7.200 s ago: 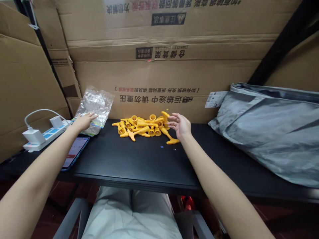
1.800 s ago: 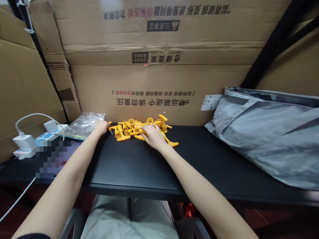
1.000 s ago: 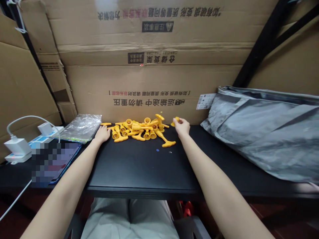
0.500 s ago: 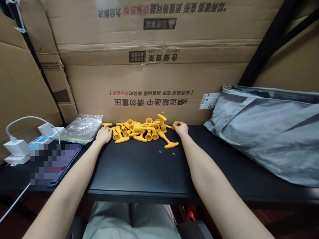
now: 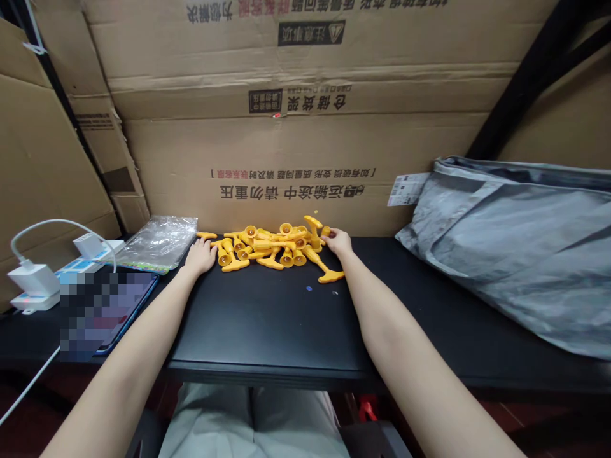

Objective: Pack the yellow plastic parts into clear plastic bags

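Observation:
A heap of yellow plastic T-handled pieces (image 5: pixel 272 245) with flared, hollow cup ends lies at the back of the black table. At the heap's left end rests my left hand (image 5: pixel 201 256), palm down, its fingers loosely extended against the nearest pieces and not closed round any. A yellow handle (image 5: pixel 206 235) pokes out just behind it. On the right side, my right hand (image 5: pixel 338 242) pinches the cup end of a yellow T-handled piece (image 5: pixel 326 231) between thumb and fingers. The rest of that piece is hidden behind others. Another T-handled piece (image 5: pixel 329 276) lies in front of this hand.
Left of the heap are a clear plastic packet (image 5: pixel 160 242), a phone (image 5: pixel 114 312) and a white power strip (image 5: pixel 35 299) with chargers and cable. A grey bag (image 5: pixel 506 254) stands at right. Cardboard (image 5: pixel 296 146) walls the back. A small blue dot (image 5: pixel 309 289) marks the tabletop (image 5: pixel 267 324).
My right hand has moved a little left and inward with the pinched yellow piece, closer to the heap. My left hand has barely shifted. The camera view has moved slightly.

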